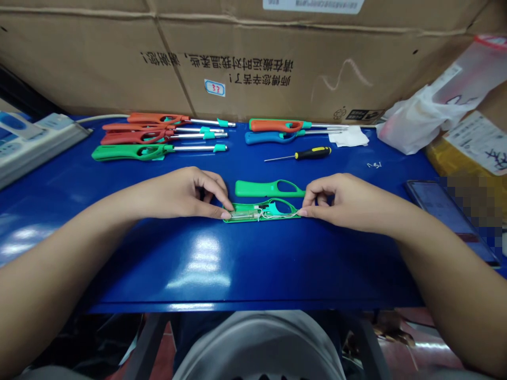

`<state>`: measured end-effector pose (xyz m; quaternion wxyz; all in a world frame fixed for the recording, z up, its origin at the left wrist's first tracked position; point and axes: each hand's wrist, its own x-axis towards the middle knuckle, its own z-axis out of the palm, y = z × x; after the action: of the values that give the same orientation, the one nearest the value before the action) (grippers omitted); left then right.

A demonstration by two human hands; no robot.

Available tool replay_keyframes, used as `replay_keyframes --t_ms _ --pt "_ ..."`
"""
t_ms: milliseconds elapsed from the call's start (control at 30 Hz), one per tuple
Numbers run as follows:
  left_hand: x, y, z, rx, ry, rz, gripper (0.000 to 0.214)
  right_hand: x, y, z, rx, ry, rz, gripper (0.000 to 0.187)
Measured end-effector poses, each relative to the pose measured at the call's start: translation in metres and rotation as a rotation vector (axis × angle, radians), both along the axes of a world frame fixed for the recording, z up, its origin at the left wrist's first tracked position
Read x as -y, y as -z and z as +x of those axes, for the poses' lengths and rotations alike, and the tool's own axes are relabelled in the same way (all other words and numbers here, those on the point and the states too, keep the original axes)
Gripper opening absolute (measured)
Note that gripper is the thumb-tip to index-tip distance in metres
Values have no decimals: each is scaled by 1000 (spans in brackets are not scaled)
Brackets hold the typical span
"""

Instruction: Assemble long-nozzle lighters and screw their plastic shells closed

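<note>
In the middle of the blue table lies an opened green lighter half-shell [273, 217], with a clear fuel tank [243, 215], a teal trigger [276, 208] and a thin white wire [269, 215] in it. At its left end, the thumb and index finger of my left hand [194, 195] pinch the shell and tank end. My right hand [336, 198] pinches at the shell's right end, where the wire runs out; its fingertips hide what exactly they grip. Just behind lies the other green half-shell [253, 188], its right tip close to my right fingers.
Several assembled lighters in orange, red and green [134, 137] lie at the back left. An orange lighter [273, 125] and a blue one [269, 137] lie behind a screwdriver [312, 153]. A power strip [35, 142] is left; a phone [439, 206] and plastic bag [415, 121] are right.
</note>
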<state>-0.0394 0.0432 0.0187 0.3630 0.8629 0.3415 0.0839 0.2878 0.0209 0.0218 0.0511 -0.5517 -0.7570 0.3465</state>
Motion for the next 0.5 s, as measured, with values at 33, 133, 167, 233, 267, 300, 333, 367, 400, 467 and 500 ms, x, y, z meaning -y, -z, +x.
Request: replay_keyframes --t_ms 33,133,167,233,267,300,333,367,400,467,500 --pt "0 0 0 2 -2 2 22 0 0 0 -3 -1 -4 19" --pt "0 -1 1 21 -14 -35 21 -1 -2 1 -23 -11 -16 18" --pt "0 0 1 28 -24 -53 22 -1 -2 1 -30 -13 -22 18" --pt "0 -1 2 19 -46 -91 24 -1 -4 0 -40 -9 -31 18" --pt "0 -1 3 12 -60 -105 25 -1 -4 0 -45 -4 -32 18" --pt "0 -1 4 7 -73 -113 25 -1 -4 0 -52 0 -28 19" --pt "1 0 5 17 -91 -111 25 -1 -5 0 -65 2 -22 19" --pt "1 0 7 40 -120 -100 25 -1 -5 1 -87 6 -12 21" --pt "1 1 8 75 -165 -77 25 -2 -5 1 -117 15 2 22" --pt "2 6 11 149 -296 8 26 -4 -3 3 -185 55 57 24" --pt "2 8 13 164 -367 72 28 -6 -2 5 -207 84 108 23"
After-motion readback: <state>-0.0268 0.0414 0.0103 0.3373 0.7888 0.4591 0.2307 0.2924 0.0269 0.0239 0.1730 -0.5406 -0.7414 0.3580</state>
